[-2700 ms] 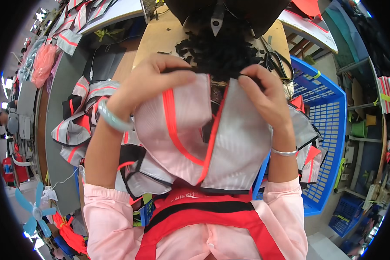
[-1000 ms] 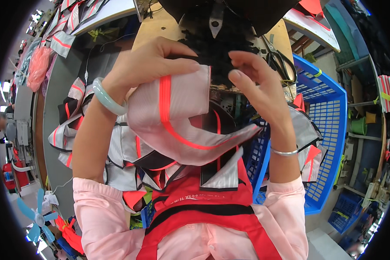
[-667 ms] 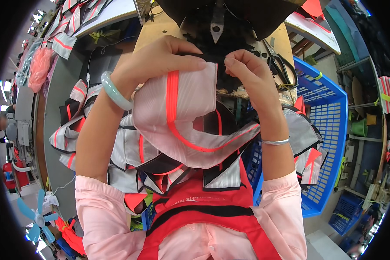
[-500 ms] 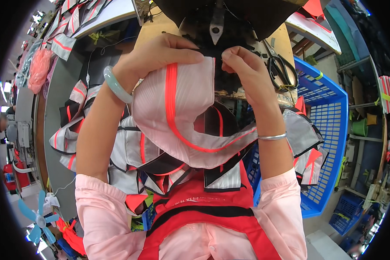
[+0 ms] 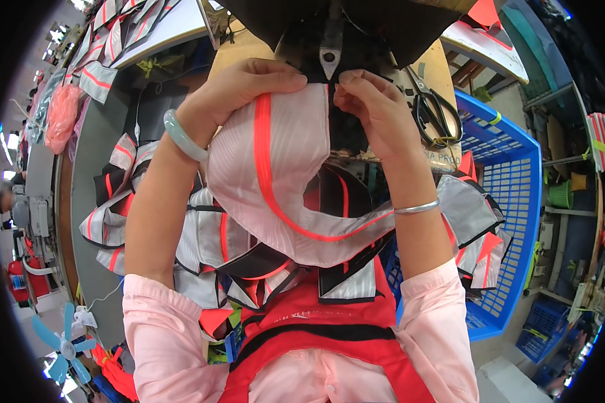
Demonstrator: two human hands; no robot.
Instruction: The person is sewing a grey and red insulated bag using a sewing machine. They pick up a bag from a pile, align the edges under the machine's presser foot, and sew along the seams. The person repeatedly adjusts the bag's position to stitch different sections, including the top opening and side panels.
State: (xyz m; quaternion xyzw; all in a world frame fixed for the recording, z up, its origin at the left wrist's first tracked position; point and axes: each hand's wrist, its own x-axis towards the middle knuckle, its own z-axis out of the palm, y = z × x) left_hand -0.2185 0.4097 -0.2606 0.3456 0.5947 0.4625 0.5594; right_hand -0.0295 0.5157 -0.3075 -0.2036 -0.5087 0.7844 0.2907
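Note:
A curved piece of silvery-grey fabric (image 5: pixel 232 158) with a bright orange-red stripe and a thin dark edging hangs from my hands. My left hand (image 5: pixel 249 91) grips its upper edge, thumb on top and fingers behind. At its upper right corner my right hand (image 5: pixel 376 107) is closed in a pinch; what lies between those fingertips is too dark to make out. Just above the corner a pointed metal machine part (image 5: pixel 329 59) with a round hole comes down from under a dark cover (image 5: pixel 363 20). The fabric's tail curves round to my right wrist.
Black-handled scissors (image 5: pixel 437 117) lie on the worktop right of my right hand. A blue plastic basket (image 5: pixel 517 201) stands at the right. More striped fabric pieces (image 5: pixel 212 232) are heaped across my lap. A fan (image 5: pixel 66 346) is at lower left.
My right hand has moved slightly left, up to the fabric's corner. The corner has shifted a little up and left, closer beneath the metal point. My left hand keeps its grip.

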